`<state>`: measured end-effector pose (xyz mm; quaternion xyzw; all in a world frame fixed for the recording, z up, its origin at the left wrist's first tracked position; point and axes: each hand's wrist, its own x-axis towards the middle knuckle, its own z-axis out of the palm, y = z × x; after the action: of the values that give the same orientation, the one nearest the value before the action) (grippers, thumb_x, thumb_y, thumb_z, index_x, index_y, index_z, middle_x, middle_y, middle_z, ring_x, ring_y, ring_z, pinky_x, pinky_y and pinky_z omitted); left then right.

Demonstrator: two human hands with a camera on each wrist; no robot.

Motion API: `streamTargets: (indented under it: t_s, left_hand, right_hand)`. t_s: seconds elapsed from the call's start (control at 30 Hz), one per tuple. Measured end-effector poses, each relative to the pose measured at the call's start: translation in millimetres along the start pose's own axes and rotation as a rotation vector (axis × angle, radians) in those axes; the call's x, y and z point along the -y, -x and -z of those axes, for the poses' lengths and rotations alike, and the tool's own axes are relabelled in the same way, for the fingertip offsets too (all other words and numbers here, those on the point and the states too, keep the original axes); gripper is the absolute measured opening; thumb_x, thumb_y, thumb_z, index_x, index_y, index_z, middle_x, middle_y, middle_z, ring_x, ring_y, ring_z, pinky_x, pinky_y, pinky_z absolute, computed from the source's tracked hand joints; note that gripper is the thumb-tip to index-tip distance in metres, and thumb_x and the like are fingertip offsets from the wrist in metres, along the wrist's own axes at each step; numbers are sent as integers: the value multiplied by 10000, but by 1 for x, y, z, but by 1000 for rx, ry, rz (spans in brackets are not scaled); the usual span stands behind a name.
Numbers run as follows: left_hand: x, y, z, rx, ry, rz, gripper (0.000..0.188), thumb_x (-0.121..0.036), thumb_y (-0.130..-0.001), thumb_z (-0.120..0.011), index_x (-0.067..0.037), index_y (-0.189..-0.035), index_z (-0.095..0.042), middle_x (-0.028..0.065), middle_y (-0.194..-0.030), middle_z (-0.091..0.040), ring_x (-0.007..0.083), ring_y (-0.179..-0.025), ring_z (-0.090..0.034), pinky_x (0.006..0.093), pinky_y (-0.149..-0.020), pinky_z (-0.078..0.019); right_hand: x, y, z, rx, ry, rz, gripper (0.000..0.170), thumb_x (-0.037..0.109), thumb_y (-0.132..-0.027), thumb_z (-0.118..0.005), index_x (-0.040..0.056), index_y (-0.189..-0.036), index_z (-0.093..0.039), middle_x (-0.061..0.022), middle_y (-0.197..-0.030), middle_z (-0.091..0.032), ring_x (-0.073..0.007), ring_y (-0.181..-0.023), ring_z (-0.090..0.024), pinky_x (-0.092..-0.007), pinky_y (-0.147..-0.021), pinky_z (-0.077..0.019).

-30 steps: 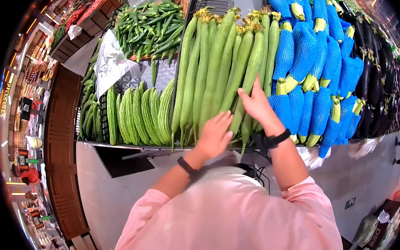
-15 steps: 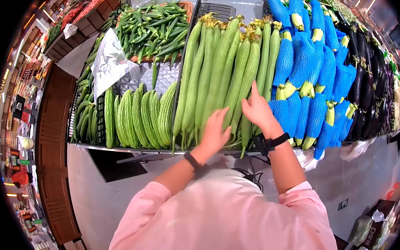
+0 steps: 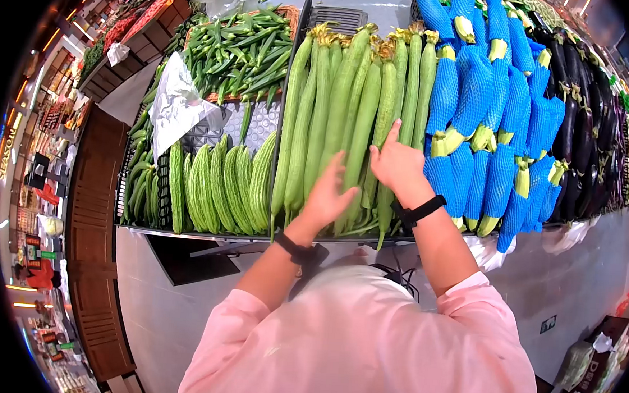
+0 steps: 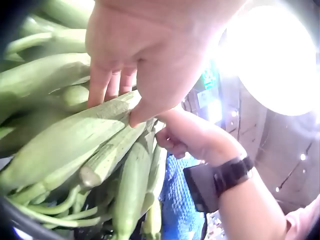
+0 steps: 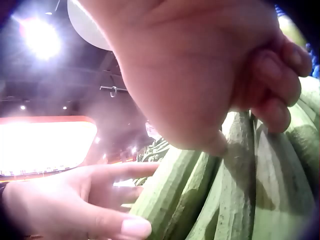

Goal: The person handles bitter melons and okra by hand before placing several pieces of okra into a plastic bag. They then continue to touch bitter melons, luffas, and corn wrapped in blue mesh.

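Observation:
Long green loofah gourds (image 3: 342, 104) lie side by side in a bin, withered flower ends at the back. Over their near ends, my left hand (image 3: 331, 194) has its fingers extended and thumb spread. In the left wrist view that hand's fingers (image 4: 114, 82) rest along a loofah gourd (image 4: 75, 132). My right hand (image 3: 401, 164) lies on the right part of the row, index finger straight along a gourd. In the right wrist view its other fingers (image 5: 277, 85) are bent, and the thumb tip touches a loofah gourd (image 5: 237, 160).
Blue net-wrapped gourds (image 3: 472, 91) are stacked to the right, with eggplants (image 3: 578, 119) beyond. Left of the bin lie ribbed green gourds (image 3: 218, 183), okra (image 3: 244, 48) and a crumpled white plastic bag (image 3: 176, 109). The stand's front edge (image 3: 197, 233) runs just before me.
My left hand has shifted left, and its thumb has spread away from the fingers. A gourd that leaned right by my right hand now lies straighter. The right hand stays nearby, index finger extended.

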<state>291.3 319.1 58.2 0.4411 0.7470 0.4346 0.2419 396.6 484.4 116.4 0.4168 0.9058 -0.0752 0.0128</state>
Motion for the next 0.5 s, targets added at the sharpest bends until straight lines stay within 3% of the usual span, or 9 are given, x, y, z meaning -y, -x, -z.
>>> streamTargets:
  t_s: [0.07,0.17,0.27,0.3,0.37,0.5]
  left_hand:
    - [1,-2,3,-35,53,-37,904,-71,-882,-789,-126,-1636,-295,198,-1331,-598,251,-1056,-612,392,-867,-575]
    - [9,-1,-5,-34,-94,-131,864,-50,-905,-762,-123,-1634,-304,219,-1374,-572,255,-1124,-597,383,-893,-584]
    - [8,3,-16,-10,141,-56,795,-56,-930,-698,-77,-1625,-312,250,-1540,-492,411,-1375,-532,446,-1118,-462]
    - [11,6,-18,-9,244,-25,784,-44,-938,-682,-73,-1628,-309,231,-1558,-479,395,-1380,-532,444,-1121,-459]
    - [23,9,-21,2,446,34,764,-20,-955,-650,-64,-1633,-303,194,-1595,-453,362,-1389,-531,440,-1126,-453]
    - [45,8,-10,64,835,70,696,-68,-1018,-596,-42,-1638,-282,171,-1419,-556,235,-1232,-594,361,-932,-553]
  right_hand:
    - [0,-3,-2,-9,-54,-3,930,446,-995,-567,-146,-1590,-167,-157,-773,-746,-364,-686,-727,-451,-606,-572]
    - [-2,0,5,-29,-139,9,970,455,-969,-611,-111,-1609,-152,-194,-845,-748,-386,-732,-733,-459,-633,-584]
    - [-13,-3,-3,-198,-229,80,992,433,-939,-657,-83,-1621,-155,-230,-975,-741,-389,-797,-736,-460,-653,-589]
    - [-14,-2,-3,-275,-261,110,997,424,-929,-672,-74,-1624,-159,-242,-1022,-737,-389,-823,-737,-460,-661,-591]
    - [-18,-4,3,-182,-256,95,984,423,-932,-650,-62,-1629,-155,-249,-1093,-723,-395,-875,-734,-474,-706,-592]
    - [-17,-16,10,44,-198,25,946,431,-946,-589,-54,-1632,-153,-254,-1131,-717,-411,-936,-726,-497,-806,-584]
